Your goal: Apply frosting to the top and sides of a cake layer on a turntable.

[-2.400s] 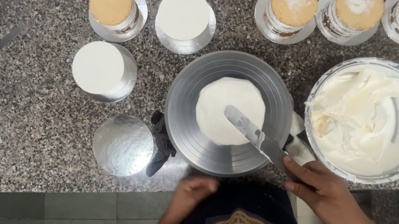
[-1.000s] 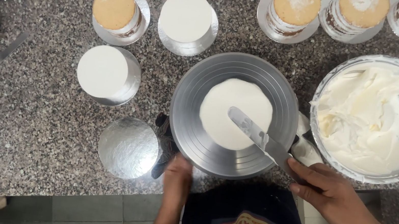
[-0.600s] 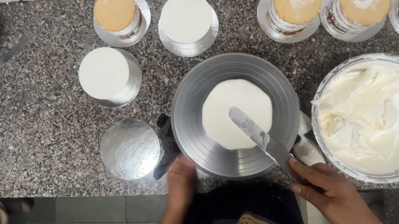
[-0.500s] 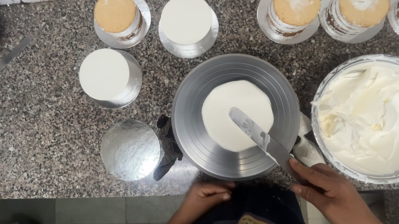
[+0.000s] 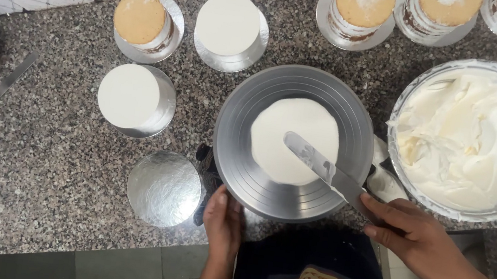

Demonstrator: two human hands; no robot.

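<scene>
The right hand [image 5: 421, 236] is closed around the handle of a palette knife [image 5: 321, 167], whose blade lies flat on the white-iced top of a small round cake [image 5: 293, 140]. The cake sits in the middle of a metal turntable [image 5: 294, 140], near the front edge of the granite worktop [image 5: 30, 194]. The knife's long axis runs diagonally: handle at the front right, rounded tip pointing back and left, ending over the cake's centre. The left hand [image 5: 224, 214] rests with curled fingers against the turntable's front rim, holding nothing else. This looks like the smoothing of the top coat. The next move likely calls for turning the table while keeping the blade level. A bowl of white cream [image 5: 472, 140] stands at the right edge, and an empty silver cake board [image 5: 164, 188] lies just left of the turntable.
</scene>
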